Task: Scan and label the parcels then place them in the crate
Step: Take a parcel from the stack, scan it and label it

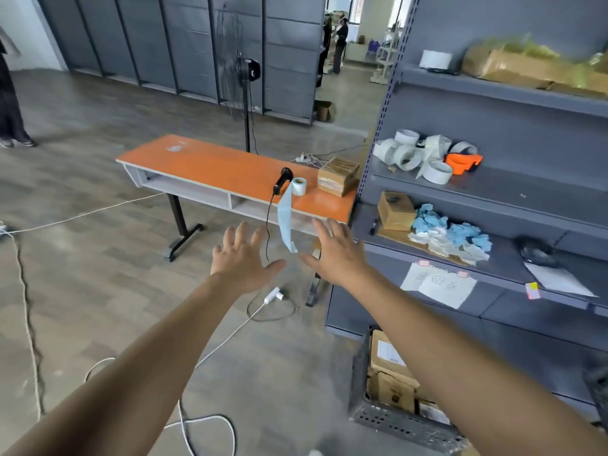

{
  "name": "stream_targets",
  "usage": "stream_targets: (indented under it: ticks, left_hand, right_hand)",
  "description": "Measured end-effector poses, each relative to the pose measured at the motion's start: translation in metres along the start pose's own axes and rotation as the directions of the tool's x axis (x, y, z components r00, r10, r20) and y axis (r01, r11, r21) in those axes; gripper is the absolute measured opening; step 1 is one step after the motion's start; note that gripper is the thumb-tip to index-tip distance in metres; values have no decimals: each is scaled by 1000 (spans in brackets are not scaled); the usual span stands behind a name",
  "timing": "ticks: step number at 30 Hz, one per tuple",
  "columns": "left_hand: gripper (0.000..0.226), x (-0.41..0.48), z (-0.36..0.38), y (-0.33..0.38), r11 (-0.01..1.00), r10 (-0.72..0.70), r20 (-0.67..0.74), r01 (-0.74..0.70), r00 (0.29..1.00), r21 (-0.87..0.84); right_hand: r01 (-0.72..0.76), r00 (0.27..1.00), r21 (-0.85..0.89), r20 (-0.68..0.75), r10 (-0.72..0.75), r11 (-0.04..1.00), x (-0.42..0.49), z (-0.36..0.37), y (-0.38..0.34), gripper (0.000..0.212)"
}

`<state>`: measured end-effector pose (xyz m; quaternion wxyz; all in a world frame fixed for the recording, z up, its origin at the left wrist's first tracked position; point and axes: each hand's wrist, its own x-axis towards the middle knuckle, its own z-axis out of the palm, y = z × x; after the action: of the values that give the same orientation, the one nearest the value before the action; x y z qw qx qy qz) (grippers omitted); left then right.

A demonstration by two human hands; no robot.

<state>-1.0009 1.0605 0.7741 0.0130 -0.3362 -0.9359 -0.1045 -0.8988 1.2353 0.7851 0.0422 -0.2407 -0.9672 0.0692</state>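
Both my arms stretch forward over the floor toward an orange table (210, 166). My left hand (241, 258) and my right hand (335, 251) are spread, palms down, holding nothing. On the table's right end stand a black barcode scanner (283, 180), a label roll (298, 186) with a pale blue strip hanging off the edge between my hands, and a taped cardboard parcel (339, 176). A dark perforated crate (401, 419) on the floor at the lower right holds several cardboard parcels (390, 357).
A grey shelving unit (493, 90) on the right carries tape rolls (411, 153), an orange dispenser, a small box (394, 210), crumpled blue and white backing paper and taped notes. White cables (210, 353) and a power strip cross the floor. A standing fan (246, 74) is behind the table. A person stands far left.
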Motion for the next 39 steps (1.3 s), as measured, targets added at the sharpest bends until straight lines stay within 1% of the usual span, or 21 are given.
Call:
stream_targets:
  ticks: [3,7,12,15,18,22,31,36,39]
  left_hand:
    - [84,28,3,-21,1000,-19,18,20,1000,-14]
    - [85,83,13,-43,1000,-9,39,8,999,19]
    - [85,187,32,-60,998,1,65,-5,998,56]
    - [86,254,43,-61,998,-9,121,1,993,68]
    - [86,317,48,-55,997,-2,150,-9,989,72]
    - [84,385,49,-40,992,68,160,-83,985,91]
    - [83,502,68,-18,977,186,195,-203,963,69]
    - [78,563,85,-16,955,294,191,-297,936,-15]
    - [81,597,92,-15,938,346,220,-328,912,-116]
  right_hand:
    - [3,1000,-11,13,-2,1000,36,11,-14,83]
    - [1,1000,23,24,-2,1000,96,31,-22,81]
    - [-33,999,102,32,30,994,198,56,-10,77]
    - [-79,996,146,63,70,986,263,65,5,76]
    - [-117,992,144,72,107,983,321,65,22,75]
    - [-167,985,131,74,159,977,378,60,43,71]
    - [-318,948,171,85,308,932,457,64,84,75]
    - [-443,896,169,110,430,880,495,64,94,75]
    - [-515,856,167,140,497,841,514,63,96,74]
